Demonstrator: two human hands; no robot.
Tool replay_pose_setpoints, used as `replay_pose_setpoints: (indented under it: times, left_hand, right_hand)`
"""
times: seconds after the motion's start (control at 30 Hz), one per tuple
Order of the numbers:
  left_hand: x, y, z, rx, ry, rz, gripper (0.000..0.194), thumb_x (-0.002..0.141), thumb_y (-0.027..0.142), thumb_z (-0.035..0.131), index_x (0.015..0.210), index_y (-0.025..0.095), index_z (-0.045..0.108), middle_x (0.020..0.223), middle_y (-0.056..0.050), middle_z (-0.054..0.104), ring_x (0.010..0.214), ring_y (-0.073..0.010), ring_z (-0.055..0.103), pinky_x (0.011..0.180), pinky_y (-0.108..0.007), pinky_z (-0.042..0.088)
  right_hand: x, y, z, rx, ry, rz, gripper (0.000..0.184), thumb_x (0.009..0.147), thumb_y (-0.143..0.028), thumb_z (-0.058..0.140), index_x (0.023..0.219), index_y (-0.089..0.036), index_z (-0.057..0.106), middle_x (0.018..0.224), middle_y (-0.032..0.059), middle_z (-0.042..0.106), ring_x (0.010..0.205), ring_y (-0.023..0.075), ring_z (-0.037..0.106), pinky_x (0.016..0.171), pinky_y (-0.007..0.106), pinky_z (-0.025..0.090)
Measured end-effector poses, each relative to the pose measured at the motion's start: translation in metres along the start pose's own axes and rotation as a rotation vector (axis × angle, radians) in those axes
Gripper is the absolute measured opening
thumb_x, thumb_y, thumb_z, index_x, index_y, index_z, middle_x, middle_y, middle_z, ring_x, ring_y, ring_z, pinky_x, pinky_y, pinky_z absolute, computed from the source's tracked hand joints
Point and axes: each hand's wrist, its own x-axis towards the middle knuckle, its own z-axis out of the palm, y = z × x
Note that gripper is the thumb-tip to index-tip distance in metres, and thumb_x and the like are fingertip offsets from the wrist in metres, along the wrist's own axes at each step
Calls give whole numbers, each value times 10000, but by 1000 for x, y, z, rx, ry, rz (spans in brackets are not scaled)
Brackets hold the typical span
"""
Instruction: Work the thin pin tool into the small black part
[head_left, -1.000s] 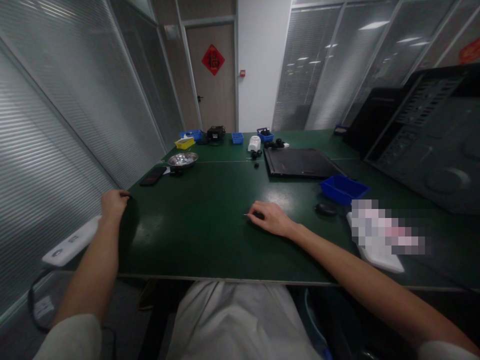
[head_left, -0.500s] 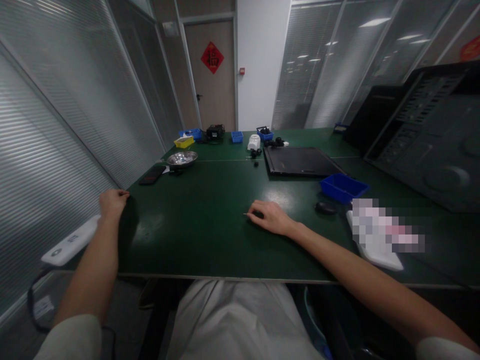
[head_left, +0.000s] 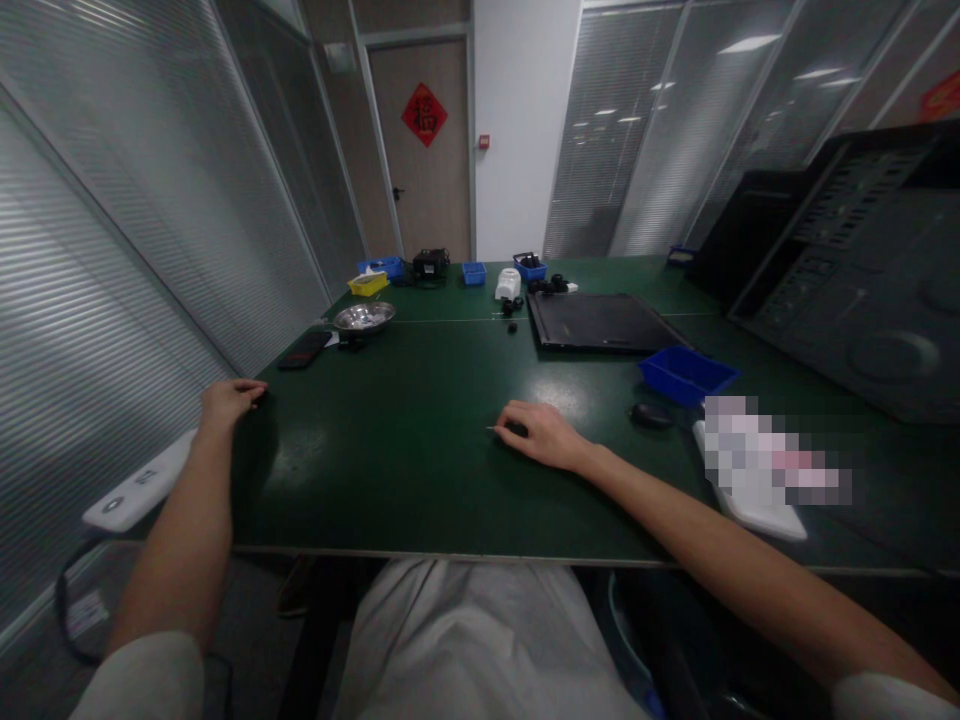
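My right hand [head_left: 544, 437] rests on the green table [head_left: 390, 470], thumb and forefinger pinched on a thin pale stick-like thing [head_left: 490, 428]. Only its short tip shows, pointing left. At the table's left edge is my left hand [head_left: 232, 400], its fingers pressed together; a small dark spot shows by the fingertips, too small to name. A white power strip [head_left: 142, 485] lies below the left hand, partly behind the forearm. Beyond that hand is a black phone [head_left: 304, 351]. To the right of my right hand sits a black computer mouse [head_left: 651, 416].
A metal bowl [head_left: 364, 318] stands at the back left. A closed black laptop [head_left: 607, 322], a blue tray [head_left: 686, 376] and a white pad-like object [head_left: 757, 515], partly pixelated, lie on the right. A computer case [head_left: 862, 270] rises at the far right.
My left hand has shifted slightly to the right, fingertips reaching a bit further over the table edge. My right hand and the thin pale thing have stayed put.
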Motion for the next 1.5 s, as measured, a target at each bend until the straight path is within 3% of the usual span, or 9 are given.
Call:
replay_pose_setpoints:
  times: [0.23,0.4,0.53,0.67,0.8,0.9,1.13,1.33,1.5]
  left_hand:
    - [-11,12,-2,-120,7,-132,295,876,98,654,1154,29,721,708,-12,678,572,-106,558,609,-207,455]
    - [-11,28,16,-185,-89,-86,404,831,224,743,1194,48,718,831,-69,740,716,-152,622,649,-227,476]
    - [-36,77,56,-297,-388,156,448,727,370,849,1121,168,782,1077,-88,765,962,-218,693,832,-273,526]
    - [-98,148,108,-324,-808,510,443,804,496,778,1165,239,788,1172,-100,742,1055,-281,683,907,-375,512]
    - [-157,199,147,-402,-974,768,340,863,464,738,1129,263,800,1100,-100,753,971,-252,682,849,-378,489]
    - [-178,211,159,-434,-985,805,301,858,456,750,1067,249,814,1028,-100,759,888,-235,673,796,-366,478]
    - [-189,200,157,-489,-860,836,315,968,484,610,1073,266,811,1104,-81,740,1012,-240,668,900,-368,476]
    - [-199,203,152,-424,-787,933,337,873,508,736,1090,260,808,976,-102,716,785,-210,609,700,-351,446]
    - [-204,205,148,-400,-768,978,319,918,473,696,1104,238,806,985,-107,711,781,-194,611,698,-329,456]
  right_hand:
    - [0,-3,-1,6,-2,4,171,1013,-344,570,1023,-216,683,988,37,698,790,158,630,721,276,432]
    - [0,-2,0,6,-11,6,166,1010,-338,575,1035,-218,688,997,34,700,793,156,632,721,272,430]
    - [1,-1,2,1,-6,3,164,1011,-339,576,1027,-215,683,992,33,699,783,153,630,715,271,426]
    - [1,0,5,1,7,-3,166,1013,-338,568,1009,-214,679,977,33,696,785,154,630,719,270,421]
    - [1,0,5,-14,10,-1,163,1009,-338,569,1009,-219,680,969,31,697,782,155,627,715,271,413]
    - [1,0,4,-21,0,4,154,1006,-333,573,1010,-222,680,957,28,695,778,156,625,712,271,408]
    - [1,-2,3,-37,-7,11,135,996,-316,585,999,-224,684,951,20,692,771,154,618,698,272,394]
    - [0,-2,4,-58,-5,-4,129,994,-310,588,991,-221,681,959,28,687,777,157,618,705,274,394]
    - [0,-3,6,-73,-8,-9,139,1005,-316,574,1009,-220,675,972,29,680,784,152,619,705,268,393]
